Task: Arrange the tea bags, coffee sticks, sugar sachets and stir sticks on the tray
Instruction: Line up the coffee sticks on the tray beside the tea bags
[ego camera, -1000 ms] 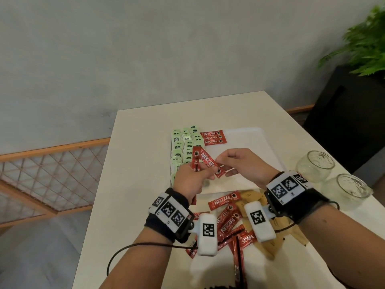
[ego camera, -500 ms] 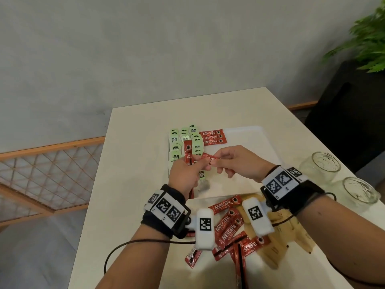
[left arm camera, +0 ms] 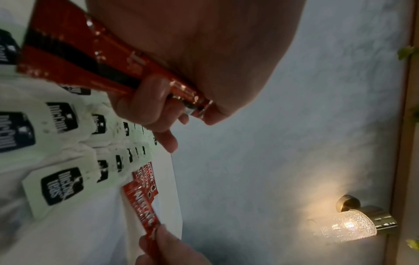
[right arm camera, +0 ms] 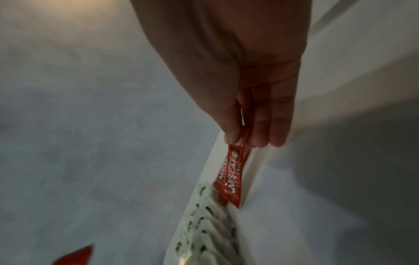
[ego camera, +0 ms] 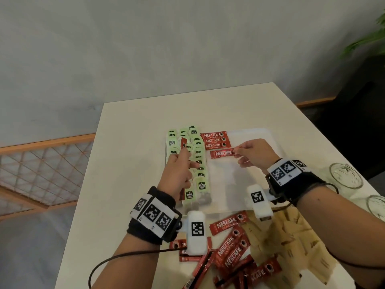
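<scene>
Here, right grip (ego camera: 253,152) pinching one coffee stick (ego camera: 221,153) low over tray (ego camera: 258,133), left grip (ego camera: 177,174) clutching spare sticks (left arm camera: 95,59)

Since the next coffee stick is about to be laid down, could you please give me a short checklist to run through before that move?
1. Right hand pinches the coffee stick by its end: ok.
2. Stick lies parallel to the three placed sticks: ok, roughly.
3. Bare tray just below that row: ok.
4. Stick clear of the tea bags: ok, beside them.
5. Left hand grips spare sticks securely: ok.
6. Stick already touching the tray: cannot tell.
</scene>
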